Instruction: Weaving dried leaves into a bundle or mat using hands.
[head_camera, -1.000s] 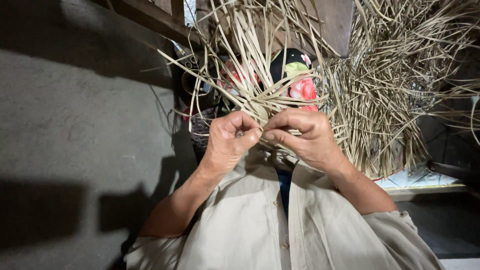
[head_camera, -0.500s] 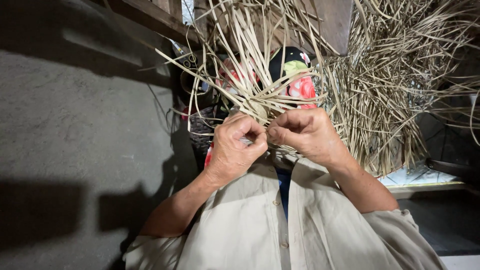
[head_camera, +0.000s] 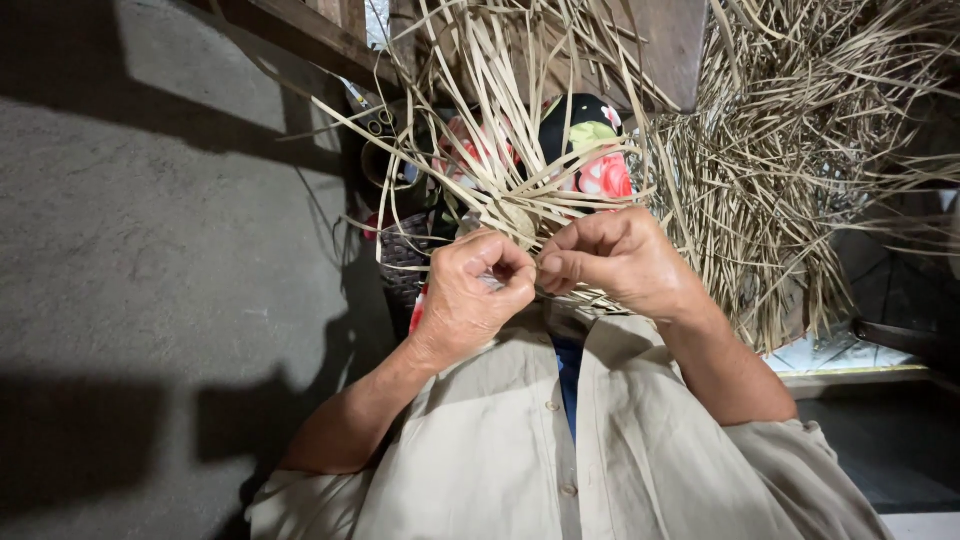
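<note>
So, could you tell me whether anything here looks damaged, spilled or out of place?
Nothing stands out. The left hand and right hand pinch pale flat strips that fan out loose and uneven above the fingers, as unfinished weaving does. The heap of dry strips behind is tangled but contained.

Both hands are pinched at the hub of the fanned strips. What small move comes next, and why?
Probably pull the pinched strip snug toward the body. The left hand and right hand meet fingertip to fingertip at the hub of the fanned pale strips, which splay loosely upward and outward; the crossing looks not yet tightened. The exact strip under the fingers is hidden.
</note>
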